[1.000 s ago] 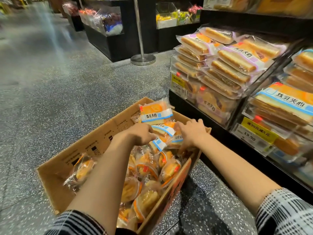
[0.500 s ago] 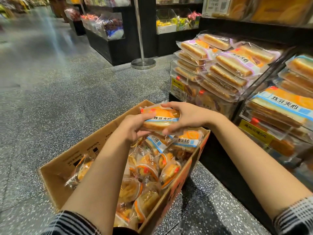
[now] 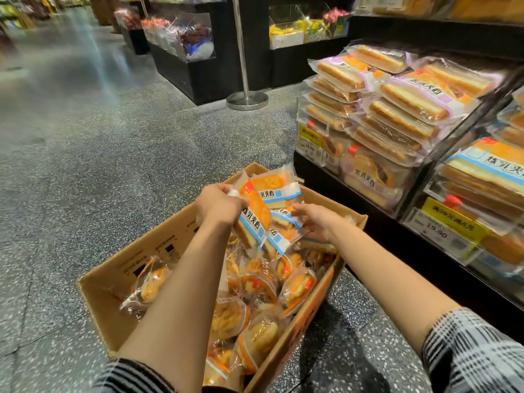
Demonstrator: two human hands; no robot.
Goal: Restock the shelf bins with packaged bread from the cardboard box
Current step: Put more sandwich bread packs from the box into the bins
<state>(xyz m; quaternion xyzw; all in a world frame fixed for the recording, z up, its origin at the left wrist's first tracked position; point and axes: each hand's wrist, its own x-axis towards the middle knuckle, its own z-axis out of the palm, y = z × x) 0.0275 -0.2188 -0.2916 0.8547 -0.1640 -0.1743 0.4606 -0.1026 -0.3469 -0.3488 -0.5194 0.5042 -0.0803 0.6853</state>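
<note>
At the centre of the frame the left hand (image 3: 219, 207) gripped an orange, blue-banded plastic packet of sliced bread (image 3: 253, 215), fingers curled round its upper end so that it hung tilted, lower end down among the others. Half a second earlier both hands had held one such packet level between them above the box; now the right hand (image 3: 317, 222) had let go and reached back down, fingers spread and relaxed, touching the next blue-banded packet (image 3: 283, 219) lying on the heap. Whether it had yet pinched that wrapper could not be told; the fingers looked open.

The brown cardboard box (image 3: 127, 268) sat on the speckled grey floor (image 3: 85, 137) in the lower middle of the frame, still well filled: a few more sliced-bread packets at its far end, and many round buns in clear orange-trimmed wrappers (image 3: 296, 287) nearer the camera.

The clear shelf bins stood at the right of the frame. The nearer one, at right centre, held matching blue-banded packets (image 3: 487, 171) above a yellow price tag (image 3: 450, 222); the further bin (image 3: 314, 137) was piled with purple-labelled bread (image 3: 411, 100).

The change suggested the person was gathering a handful, passing the first packet to the left hand to free the right for another, and not carrying packets over singly. By that reading nothing from this handful had reached the bins yet, and the carry to the matching blue-banded bin on the right remained to be done.
</note>
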